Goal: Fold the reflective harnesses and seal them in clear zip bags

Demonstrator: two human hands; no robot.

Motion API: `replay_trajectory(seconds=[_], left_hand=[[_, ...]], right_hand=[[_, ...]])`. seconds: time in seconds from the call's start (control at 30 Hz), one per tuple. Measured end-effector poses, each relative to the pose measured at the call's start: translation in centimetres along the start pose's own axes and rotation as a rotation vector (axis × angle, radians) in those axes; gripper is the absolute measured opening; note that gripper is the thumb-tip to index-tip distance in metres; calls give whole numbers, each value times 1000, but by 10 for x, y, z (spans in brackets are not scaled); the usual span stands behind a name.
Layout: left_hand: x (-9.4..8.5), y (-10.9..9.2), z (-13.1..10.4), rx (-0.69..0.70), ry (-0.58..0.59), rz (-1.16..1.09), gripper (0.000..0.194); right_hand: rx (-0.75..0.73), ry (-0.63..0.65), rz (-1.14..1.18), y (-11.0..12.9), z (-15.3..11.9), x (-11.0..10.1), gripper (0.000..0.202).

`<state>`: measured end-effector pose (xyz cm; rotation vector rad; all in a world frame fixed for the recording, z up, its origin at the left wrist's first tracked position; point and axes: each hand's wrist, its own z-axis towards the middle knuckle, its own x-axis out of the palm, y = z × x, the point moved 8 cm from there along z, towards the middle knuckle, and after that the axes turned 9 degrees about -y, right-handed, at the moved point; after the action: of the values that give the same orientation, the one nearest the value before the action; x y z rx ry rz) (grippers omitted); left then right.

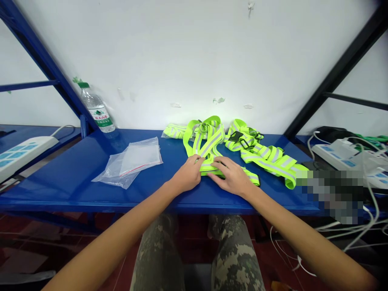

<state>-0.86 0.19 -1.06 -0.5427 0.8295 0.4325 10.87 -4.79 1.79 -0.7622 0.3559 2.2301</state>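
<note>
A yellow-green reflective strap (209, 143) with silver stripes lies on the blue table in front of me, looped at its far end. My left hand (191, 173) is closed on its near left edge, fingers wrapped over the band. At the near right part of the same strap, my right hand (229, 174) has its fingers curved and apart, the fingertips touching the band from above and the thumb below. A second tangle of reflective straps (266, 155) with black buckles lies to the right. Behind the strap on the left is a folded one in clear plastic (176, 131).
Clear plastic bags (136, 158) lie on the blue table (75, 178) at the left. A water bottle (100, 111) leans against the wall at the back left. Power strips (28, 150) and white cables (371, 202) are at the sides. A blurred patch covers the right end.
</note>
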Motion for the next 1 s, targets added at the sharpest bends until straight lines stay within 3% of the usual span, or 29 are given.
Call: replay_trajectory(seconds=[0.1,0.2,0.37,0.53,0.67,0.83,1.0], left_hand=[[-9,-6,1,-22,-11,-15,43],[-16,-7,1,-32,-8,-73,59],[-17,11,0,-85,22,-98,66],[-18,16,0,-3,95,131,64],[-19,0,7,71,104,361,59],[2,-23,20,122,99,360,46],[16,-10,27,46,73,232,44]], right_hand=[[-14,28,51,3,-2,4,28],[-36,50,74,2,-5,7,23],[-29,78,59,-5,-6,12,25],[-25,129,22,-10,-4,19,29],[-20,155,51,-16,0,26,30],[-16,218,91,-24,3,34,33],[46,222,113,-32,1,34,37]])
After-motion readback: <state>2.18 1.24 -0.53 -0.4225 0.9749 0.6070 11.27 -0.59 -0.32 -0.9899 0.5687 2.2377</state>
